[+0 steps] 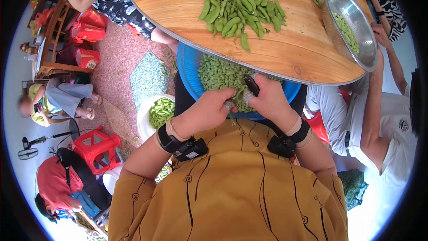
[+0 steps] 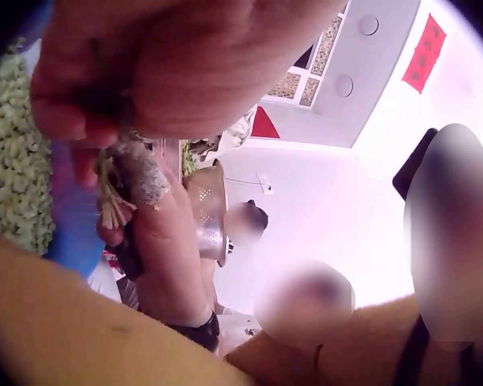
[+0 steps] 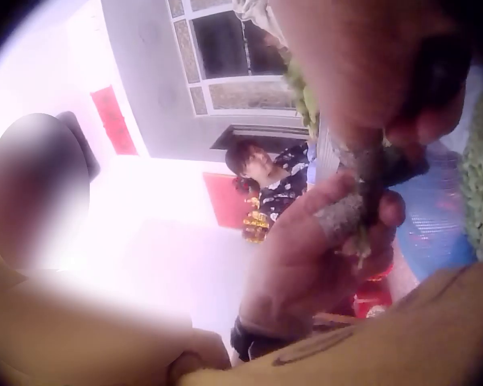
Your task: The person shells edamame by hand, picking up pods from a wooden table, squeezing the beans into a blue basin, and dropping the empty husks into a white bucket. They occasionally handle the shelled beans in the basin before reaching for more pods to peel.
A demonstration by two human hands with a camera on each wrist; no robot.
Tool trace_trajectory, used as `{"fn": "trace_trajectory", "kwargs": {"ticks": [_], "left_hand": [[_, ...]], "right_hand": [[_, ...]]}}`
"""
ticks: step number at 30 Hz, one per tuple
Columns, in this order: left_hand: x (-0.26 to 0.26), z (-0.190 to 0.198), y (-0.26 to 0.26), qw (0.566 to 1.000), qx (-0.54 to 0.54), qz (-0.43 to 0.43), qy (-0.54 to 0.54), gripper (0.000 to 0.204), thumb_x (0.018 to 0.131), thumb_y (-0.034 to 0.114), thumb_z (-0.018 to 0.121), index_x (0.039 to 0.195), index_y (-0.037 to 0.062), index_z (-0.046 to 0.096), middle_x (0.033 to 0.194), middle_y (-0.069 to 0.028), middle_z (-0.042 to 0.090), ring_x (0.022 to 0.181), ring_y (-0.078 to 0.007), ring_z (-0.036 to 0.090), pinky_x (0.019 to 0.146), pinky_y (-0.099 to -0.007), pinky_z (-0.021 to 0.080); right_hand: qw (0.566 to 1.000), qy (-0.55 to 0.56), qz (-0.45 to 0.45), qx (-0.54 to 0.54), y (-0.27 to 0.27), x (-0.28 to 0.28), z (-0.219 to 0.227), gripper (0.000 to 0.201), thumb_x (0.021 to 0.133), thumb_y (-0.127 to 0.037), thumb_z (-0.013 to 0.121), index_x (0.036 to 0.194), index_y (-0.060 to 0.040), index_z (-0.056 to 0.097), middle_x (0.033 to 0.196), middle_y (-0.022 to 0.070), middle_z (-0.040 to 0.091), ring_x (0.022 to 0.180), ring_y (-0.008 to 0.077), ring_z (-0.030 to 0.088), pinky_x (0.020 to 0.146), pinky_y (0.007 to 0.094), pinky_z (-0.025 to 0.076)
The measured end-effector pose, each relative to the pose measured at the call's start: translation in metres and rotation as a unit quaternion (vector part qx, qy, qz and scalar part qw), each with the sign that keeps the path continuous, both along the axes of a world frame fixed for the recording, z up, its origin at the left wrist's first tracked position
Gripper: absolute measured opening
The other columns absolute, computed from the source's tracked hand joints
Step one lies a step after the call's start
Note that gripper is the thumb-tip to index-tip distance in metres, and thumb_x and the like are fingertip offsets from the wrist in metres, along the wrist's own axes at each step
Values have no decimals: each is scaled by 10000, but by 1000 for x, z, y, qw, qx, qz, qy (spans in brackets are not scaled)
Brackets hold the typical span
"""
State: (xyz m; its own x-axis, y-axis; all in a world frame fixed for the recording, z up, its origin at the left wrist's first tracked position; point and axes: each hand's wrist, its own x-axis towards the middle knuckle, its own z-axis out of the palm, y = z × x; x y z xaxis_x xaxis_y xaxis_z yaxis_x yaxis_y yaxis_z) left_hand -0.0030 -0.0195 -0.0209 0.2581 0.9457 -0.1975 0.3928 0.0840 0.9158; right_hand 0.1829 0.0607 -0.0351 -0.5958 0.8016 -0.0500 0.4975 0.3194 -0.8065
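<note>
Both hands meet over a blue plastic basin (image 1: 186, 73) piled with shelled green soybeans (image 1: 220, 72). My right hand (image 1: 272, 98) grips a small black-handled tool (image 1: 251, 85), whose working end is hidden among the fingers. Facing it, my left hand (image 1: 209, 109) pinches a green soybean pod (image 1: 239, 94) between thumb and fingers, and frayed green bits hang below. Greyish wrapping (image 2: 141, 173) covers the right thumb in the left wrist view. Similar wrapping (image 3: 340, 221) is on the left thumb in the right wrist view.
A round wooden table (image 1: 178, 13) overhangs the basin, bearing a heap of pods (image 1: 240, 6). A metal colander (image 1: 368, 40) with beans tilts at its right edge, by another person's hand (image 1: 379, 35). A white bucket (image 1: 143, 125) of pods stands left; red stools (image 1: 96, 147) are beyond.
</note>
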Motion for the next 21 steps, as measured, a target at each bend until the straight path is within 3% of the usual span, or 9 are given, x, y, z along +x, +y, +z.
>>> {"fn": "trace_trajectory", "kwargs": {"ticks": [3,5,9,12,14,15,17,18,21], "left_hand": [[1,3,-3,1000,8,22,-19,258,781,-41,443,979,-4,604,804,-83,621,709,-159,562,659,-275,451],[-5,16,2,997,-75,34,-5,190,816,-13,462,926,-11,616,782,-99,627,699,-157,590,639,-291,466],[-8,8,3,994,-82,70,18,155,845,15,477,872,-12,628,728,-98,618,656,-148,606,595,-287,473],[-5,4,3,995,-60,73,23,159,856,18,478,852,-5,635,670,-75,594,608,-130,601,561,-264,469],[-4,13,1,999,-16,50,1,141,857,15,490,866,-4,630,658,-74,593,590,-118,595,565,-251,470],[-4,18,1,999,-14,50,2,141,857,15,490,866,-4,630,658,-74,593,590,-118,595,565,-251,470],[-6,28,0,999,19,-20,-38,131,890,43,504,902,-4,626,669,-51,599,598,-95,592,564,-239,470],[-4,33,0,999,19,-19,-38,131,890,43,504,902,-4,626,669,-51,599,598,-95,592,564,-239,470],[-1,38,1,987,-37,5,-157,99,851,10,513,873,-2,609,666,-49,603,605,-96,608,553,-244,470]], "right_hand": [[997,-77,29,0,4,4,3,253,667,-114,650,847,23,537,765,255,588,758,433,578,639,453,476],[979,-77,43,184,7,10,-10,238,673,-102,652,839,25,537,711,244,573,732,423,587,627,463,471],[980,-101,24,172,1,11,13,205,708,-107,649,827,22,542,700,229,573,712,416,590,614,449,476],[994,-21,55,92,-2,6,30,203,739,-126,651,829,19,543,679,227,564,645,414,566,589,424,481],[995,20,56,-75,-3,4,29,166,821,-135,634,847,7,553,629,148,574,556,297,574,524,351,485],[995,22,56,-73,-3,4,32,166,821,-135,634,847,7,553,629,148,574,556,297,574,524,351,485],[920,110,39,-374,-2,5,41,122,885,-126,591,871,-8,566,623,56,566,540,139,564,475,270,468],[920,110,39,-374,-2,6,45,122,885,-126,591,871,-8,566,623,56,566,540,139,564,475,270,468],[880,158,50,-446,0,8,54,119,928,-127,549,885,-20,578,660,-1,558,595,38,553,460,210,453]]}}
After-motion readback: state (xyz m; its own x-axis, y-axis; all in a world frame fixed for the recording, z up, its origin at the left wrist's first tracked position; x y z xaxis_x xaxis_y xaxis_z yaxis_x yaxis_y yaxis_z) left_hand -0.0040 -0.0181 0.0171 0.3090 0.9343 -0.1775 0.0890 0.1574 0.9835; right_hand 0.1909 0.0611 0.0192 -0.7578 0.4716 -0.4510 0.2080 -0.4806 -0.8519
